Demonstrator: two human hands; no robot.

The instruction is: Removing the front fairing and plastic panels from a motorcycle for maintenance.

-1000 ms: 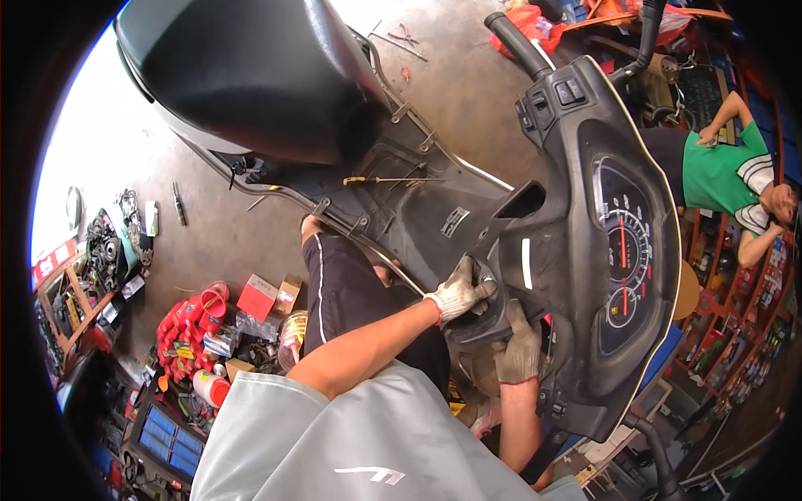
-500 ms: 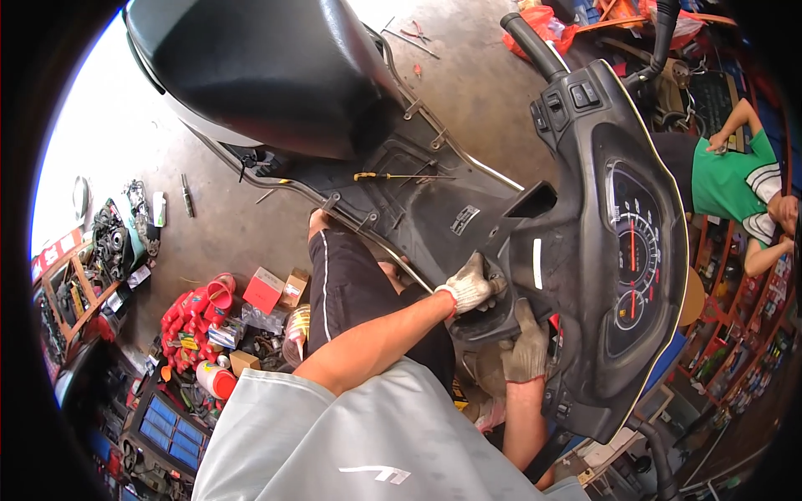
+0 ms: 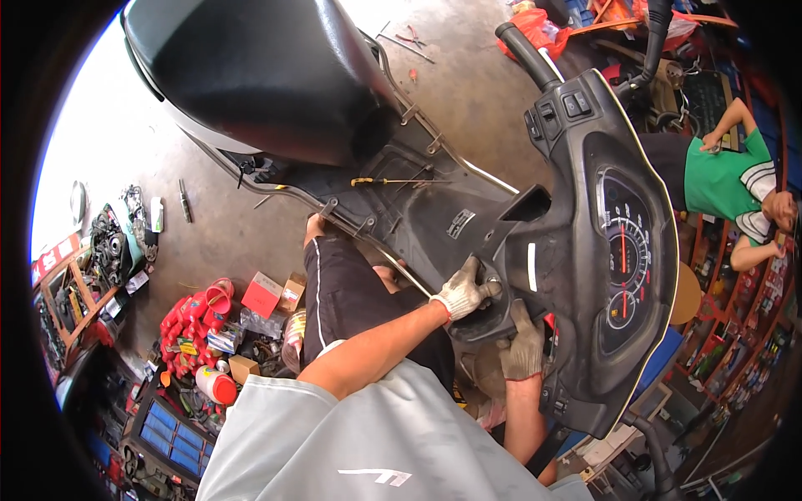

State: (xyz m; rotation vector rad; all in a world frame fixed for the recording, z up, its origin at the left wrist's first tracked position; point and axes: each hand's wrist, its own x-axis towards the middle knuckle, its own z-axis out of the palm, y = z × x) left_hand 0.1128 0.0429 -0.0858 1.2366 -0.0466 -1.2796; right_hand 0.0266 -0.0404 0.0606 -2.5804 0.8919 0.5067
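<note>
A scooter with a black seat (image 3: 259, 79) and black front bodywork lies across the view. My left hand (image 3: 465, 292), in a pale knit glove, is closed at the black inner leg-shield panel (image 3: 489, 321), beside a small round fitting. Its fingertips are partly hidden. My right hand (image 3: 523, 344), gloved too, grips the same panel's edge to the right, thumb up along it and some fingers out of sight. Right of both hands is the instrument cluster (image 3: 625, 255). A screwdriver (image 3: 393, 181) with a yellow handle lies on the footboard (image 3: 418, 225).
Handlebar grips (image 3: 530, 57) stick out at the far right. Red bottles (image 3: 188, 334), boxes (image 3: 263, 294) and a white jar (image 3: 215, 384) crowd the floor at left. Pliers (image 3: 411, 36) lie beyond the scooter. A person in a green shirt (image 3: 725, 179) stands at right, near stocked shelves.
My left hand's thumb and index finger have spread a little at the panel. My right hand keeps its place. The whole view has shifted slightly, and the co-worker's lower arm has moved.
</note>
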